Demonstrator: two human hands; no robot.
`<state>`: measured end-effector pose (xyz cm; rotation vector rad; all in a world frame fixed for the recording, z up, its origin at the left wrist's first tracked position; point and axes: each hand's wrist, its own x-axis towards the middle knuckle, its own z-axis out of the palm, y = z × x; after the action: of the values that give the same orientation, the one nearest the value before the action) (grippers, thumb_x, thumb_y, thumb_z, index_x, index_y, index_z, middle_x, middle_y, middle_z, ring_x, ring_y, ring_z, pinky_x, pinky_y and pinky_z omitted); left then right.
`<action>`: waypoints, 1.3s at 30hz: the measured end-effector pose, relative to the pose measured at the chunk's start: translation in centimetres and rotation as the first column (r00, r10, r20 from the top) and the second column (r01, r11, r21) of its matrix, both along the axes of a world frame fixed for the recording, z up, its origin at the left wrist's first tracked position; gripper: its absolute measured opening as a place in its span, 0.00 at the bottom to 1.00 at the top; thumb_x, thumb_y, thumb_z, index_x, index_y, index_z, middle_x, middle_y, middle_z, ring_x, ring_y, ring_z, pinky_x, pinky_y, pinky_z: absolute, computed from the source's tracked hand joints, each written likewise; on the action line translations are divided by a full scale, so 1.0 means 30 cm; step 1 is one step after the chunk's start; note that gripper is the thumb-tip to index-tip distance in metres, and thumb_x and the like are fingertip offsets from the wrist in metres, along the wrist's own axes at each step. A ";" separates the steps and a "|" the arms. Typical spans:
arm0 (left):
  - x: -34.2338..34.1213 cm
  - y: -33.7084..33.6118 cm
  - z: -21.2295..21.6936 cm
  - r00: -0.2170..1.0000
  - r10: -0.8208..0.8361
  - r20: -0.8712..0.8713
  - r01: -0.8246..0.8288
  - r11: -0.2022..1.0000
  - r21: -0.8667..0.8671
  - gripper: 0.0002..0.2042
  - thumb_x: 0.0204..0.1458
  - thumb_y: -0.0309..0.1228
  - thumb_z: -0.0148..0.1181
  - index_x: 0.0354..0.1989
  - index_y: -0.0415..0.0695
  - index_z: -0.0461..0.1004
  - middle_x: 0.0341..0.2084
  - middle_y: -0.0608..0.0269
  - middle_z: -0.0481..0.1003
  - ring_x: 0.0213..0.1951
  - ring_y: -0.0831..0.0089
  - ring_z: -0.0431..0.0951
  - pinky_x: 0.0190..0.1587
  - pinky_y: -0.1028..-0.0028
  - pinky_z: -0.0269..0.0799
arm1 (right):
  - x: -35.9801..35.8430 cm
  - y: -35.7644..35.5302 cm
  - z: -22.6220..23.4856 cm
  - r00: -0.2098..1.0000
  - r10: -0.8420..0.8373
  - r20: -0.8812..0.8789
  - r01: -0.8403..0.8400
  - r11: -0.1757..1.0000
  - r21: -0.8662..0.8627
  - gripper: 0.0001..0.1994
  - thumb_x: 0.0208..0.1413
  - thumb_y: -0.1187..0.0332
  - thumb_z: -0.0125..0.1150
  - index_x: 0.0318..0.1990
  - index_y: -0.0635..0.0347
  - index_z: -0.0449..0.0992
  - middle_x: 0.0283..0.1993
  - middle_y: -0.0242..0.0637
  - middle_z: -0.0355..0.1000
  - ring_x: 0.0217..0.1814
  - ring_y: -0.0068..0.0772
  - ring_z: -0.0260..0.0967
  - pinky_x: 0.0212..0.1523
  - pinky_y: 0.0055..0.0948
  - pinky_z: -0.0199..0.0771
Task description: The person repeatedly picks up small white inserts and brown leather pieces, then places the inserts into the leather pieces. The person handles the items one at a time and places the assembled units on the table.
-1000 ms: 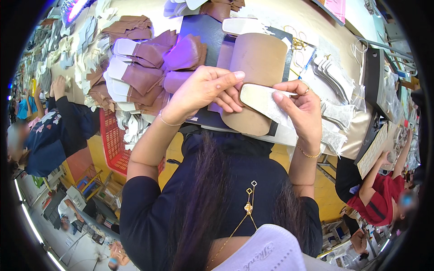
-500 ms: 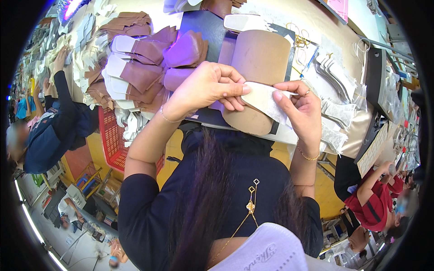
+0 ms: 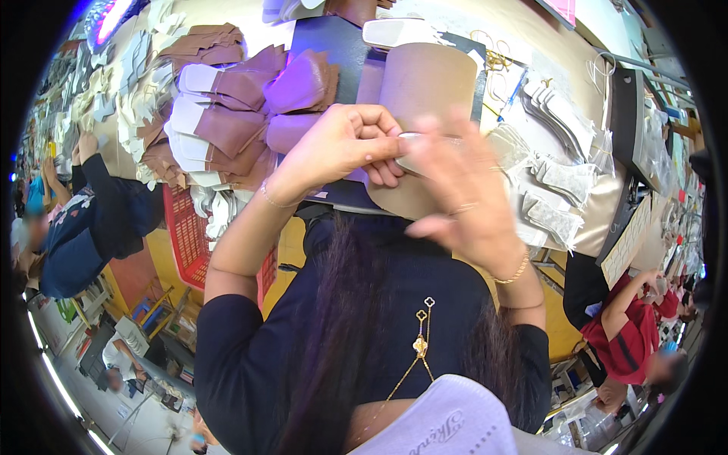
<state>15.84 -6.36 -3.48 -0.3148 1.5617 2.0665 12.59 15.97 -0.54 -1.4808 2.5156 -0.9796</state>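
Pinched by left hand point(image 3: 341, 148) | white strip point(image 3: 413, 141), thin | tan sheet point(image 3: 425, 83)

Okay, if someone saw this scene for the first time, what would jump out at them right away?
Both hands, raised at centre: the left hand and the blurred right hand meet on a pale strip over a tan leather piece. To the left lies a heap of brown and white cut pieces, with a red basket below it.
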 end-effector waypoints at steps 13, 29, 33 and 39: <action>-0.015 -0.010 -0.005 0.997 -0.067 0.038 0.066 0.998 0.023 0.10 0.57 0.31 0.60 0.37 0.35 0.72 0.24 0.54 0.80 0.23 0.72 0.81 0.25 0.80 0.75 | 0.112 0.054 -0.250 0.887 -0.167 0.431 0.286 0.931 -0.228 0.45 0.60 0.33 0.29 0.72 0.64 0.41 0.74 0.52 0.42 0.77 0.48 0.38 0.73 0.43 0.32; -0.426 -0.223 -0.127 0.982 0.102 -0.160 -0.138 0.962 -0.235 0.15 0.61 0.40 0.55 0.29 0.40 0.72 0.17 0.62 0.75 0.15 0.78 0.75 0.15 0.81 0.70 | -0.044 0.320 -0.372 0.748 -0.580 -0.323 0.654 0.727 0.209 0.19 0.51 0.77 0.62 0.53 0.54 0.77 0.69 0.41 0.57 0.66 0.47 0.59 0.62 0.41 0.60; -0.401 -0.249 -0.110 0.991 -0.055 -0.119 -0.038 0.748 -0.663 0.15 0.58 0.42 0.59 0.33 0.40 0.73 0.18 0.63 0.76 0.15 0.79 0.74 0.16 0.81 0.69 | -0.037 0.327 -0.384 0.745 -0.544 -0.386 0.647 0.729 0.223 0.19 0.50 0.76 0.63 0.52 0.55 0.78 0.66 0.39 0.60 0.61 0.42 0.63 0.59 0.39 0.63; -0.162 -0.339 -0.055 0.924 -0.080 -0.374 -0.296 0.469 -0.832 0.15 0.52 0.40 0.64 0.37 0.40 0.78 0.20 0.59 0.75 0.23 0.70 0.77 0.28 0.72 0.71 | -0.033 0.336 -0.407 0.740 -0.523 -0.423 0.627 0.764 0.152 0.17 0.49 0.76 0.64 0.49 0.54 0.77 0.55 0.34 0.69 0.53 0.38 0.68 0.54 0.38 0.65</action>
<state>11.00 -16.54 -5.13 -0.4027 2.8646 1.1983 11.61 26.04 -12.73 -0.8399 3.3191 -0.3436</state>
